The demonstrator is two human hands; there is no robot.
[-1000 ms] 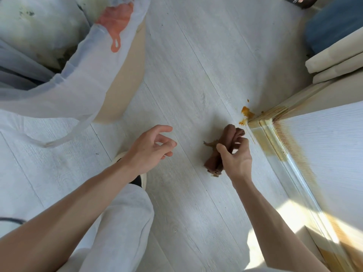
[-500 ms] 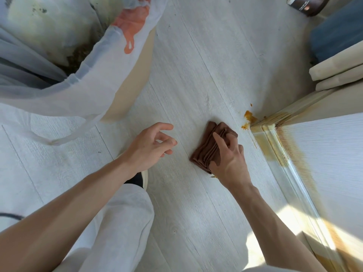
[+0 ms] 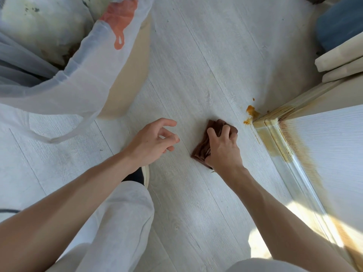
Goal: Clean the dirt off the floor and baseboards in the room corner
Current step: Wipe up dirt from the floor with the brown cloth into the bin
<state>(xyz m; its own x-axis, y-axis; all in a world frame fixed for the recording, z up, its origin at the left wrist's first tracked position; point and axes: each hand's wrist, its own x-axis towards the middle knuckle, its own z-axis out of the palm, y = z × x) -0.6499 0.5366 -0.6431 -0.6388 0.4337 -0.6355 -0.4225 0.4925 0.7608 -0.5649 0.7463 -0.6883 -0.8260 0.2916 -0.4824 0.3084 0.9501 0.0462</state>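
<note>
A folded brown cloth [image 3: 202,149] lies flat on the pale wood-look floor [image 3: 206,65]. My right hand [image 3: 223,148] presses down on it with fingers curled over its far edge, hiding most of it. Orange dirt blobs [image 3: 251,112] sit on the floor just beyond and to the right of the cloth, at the room corner. The baseboard [image 3: 275,138] running from that corner is smeared yellow-brown, and the white wall panel [image 3: 324,154] beside it carries a brownish streak. My left hand [image 3: 152,142] hovers over the floor left of the cloth, fingers loosely curled, holding nothing.
A translucent white rubbish bag [image 3: 68,85] with an orange mark stands at the upper left. Cream cushions [image 3: 343,61] and a blue object [image 3: 339,26] lie at the upper right. My shoe [image 3: 145,176] and pale trouser leg are below the left hand.
The cloth, held bunched above the floor a second ago, now lies flat under my right hand. The left hand has barely moved.
</note>
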